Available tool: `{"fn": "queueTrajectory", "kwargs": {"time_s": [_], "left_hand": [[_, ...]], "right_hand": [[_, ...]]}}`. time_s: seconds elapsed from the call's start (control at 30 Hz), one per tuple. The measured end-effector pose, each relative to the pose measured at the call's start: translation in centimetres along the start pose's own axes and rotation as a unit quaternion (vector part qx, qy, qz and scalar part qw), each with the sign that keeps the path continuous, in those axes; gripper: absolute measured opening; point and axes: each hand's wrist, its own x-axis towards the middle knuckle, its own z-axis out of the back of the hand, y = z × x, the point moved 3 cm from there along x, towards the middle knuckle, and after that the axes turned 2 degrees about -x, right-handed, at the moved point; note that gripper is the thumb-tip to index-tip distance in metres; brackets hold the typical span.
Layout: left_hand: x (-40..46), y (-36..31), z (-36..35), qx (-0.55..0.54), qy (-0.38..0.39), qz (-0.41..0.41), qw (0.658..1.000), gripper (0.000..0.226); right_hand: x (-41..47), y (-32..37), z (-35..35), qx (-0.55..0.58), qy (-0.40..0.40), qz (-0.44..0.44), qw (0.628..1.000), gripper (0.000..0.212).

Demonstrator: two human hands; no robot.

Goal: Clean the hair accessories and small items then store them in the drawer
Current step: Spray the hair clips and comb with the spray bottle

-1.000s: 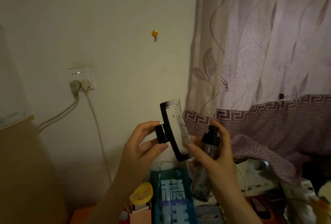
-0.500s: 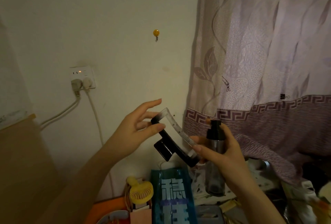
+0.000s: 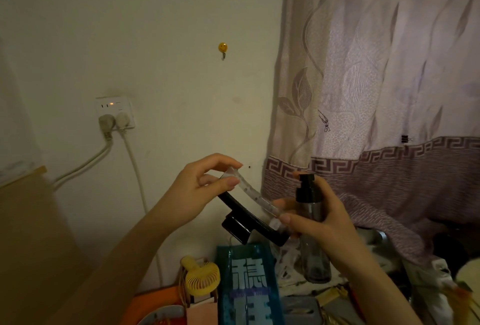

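Observation:
A large black and clear hair claw clip (image 3: 249, 210) is held up in front of the wall, tilted with its clear side up. My left hand (image 3: 197, 192) pinches its upper left end between thumb and fingertips. My right hand (image 3: 319, 218) grips a dark spray bottle (image 3: 311, 231) with a black pump top, and its thumb and fingers also touch the clip's lower right end. No drawer is in view.
Below the hands stand a yellow handheld fan (image 3: 201, 278), a blue packet with white characters (image 3: 249, 285) and cluttered items. A wall socket (image 3: 115, 113) with two cords is at left. A purple curtain (image 3: 376, 91) hangs at right.
My left hand moved from the clip's black hinge tab to its upper end. The clip tipped over from upright to slanted, clear side up. The bottle stayed in my right hand.

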Motion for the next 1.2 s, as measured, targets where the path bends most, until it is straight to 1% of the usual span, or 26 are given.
{"fn": "queueTrajectory", "kwargs": {"time_s": [0.2, 0.3, 0.37, 0.47, 0.57, 0.67, 0.83, 0.97, 1.2], "left_hand": [[-0.4, 0.1, 0.1, -0.031, -0.035, 0.008, 0.999, 0.02], [-0.5, 0.0, 0.3, -0.042, -0.054, 0.007, 0.998, 0.025], [-0.7, 0.1, 0.6, -0.049, -0.082, 0.006, 0.995, 0.021], [-0.9, 0.6, 1.2, -0.068, -0.133, 0.004, 0.989, 0.015], [-1.1, 0.8, 1.5, -0.074, -0.169, -0.002, 0.983, 0.015], [-1.1, 0.9, 1.4, -0.085, -0.197, -0.009, 0.977, 0.016], [-1.2, 1.0, 1.3, -0.099, -0.221, -0.008, 0.97, 0.016], [-1.2, 1.1, 1.1, -0.111, -0.223, -0.007, 0.969, 0.015], [-1.3, 1.3, 1.0, -0.115, -0.222, -0.01, 0.968, 0.015]], "right_hand": [[0.3, -0.1, -0.2, -0.007, -0.017, 0.021, 1.0, 0.067], [0.4, 0.2, -0.1, -0.012, -0.055, 0.05, 0.997, 0.075], [0.3, 0.6, 0.3, -0.023, -0.091, 0.078, 0.993, 0.075], [0.0, 1.5, 0.9, -0.05, -0.123, 0.125, 0.983, 0.071], [0.0, 2.1, 1.1, -0.091, -0.123, 0.177, 0.972, 0.059], [0.1, 2.1, 1.2, -0.122, -0.119, 0.205, 0.964, 0.049], [0.2, 1.6, 1.0, -0.141, -0.115, 0.215, 0.96, 0.041], [0.4, 1.2, 0.9, -0.127, -0.104, 0.208, 0.964, 0.034], [0.3, 0.8, 1.1, -0.115, -0.1, 0.193, 0.969, 0.032]]}}
